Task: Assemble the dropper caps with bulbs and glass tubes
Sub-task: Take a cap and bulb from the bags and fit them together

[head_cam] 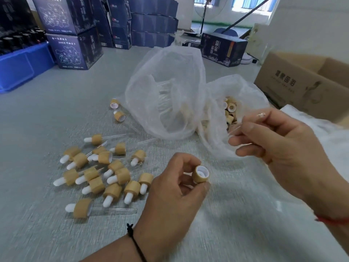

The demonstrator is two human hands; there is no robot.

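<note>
While a blue bin sits at the far left of the desk beside stacked dark boxes, a loose heap of finished droppers lies nearer, each with a tan cap, white bulb and clear tube; they seem to be dropped there to keep done pieces apart from the loose parts. Just right of that heap, the left hand pinches a tan cap between thumb and fingertips, its white-lined open end turned up and rightward, probably so the tube can be pushed in. Farther back, at the middle, stands a clear bag that appears to hold glass tubes, and beside it a second bag lies open with more caps inside, both mouths within easy reach. At the right, the right hand has its fingers curled around a thin glass tube, held above the cap and not yet touching it. A brown carton stands open at the far right.
</note>
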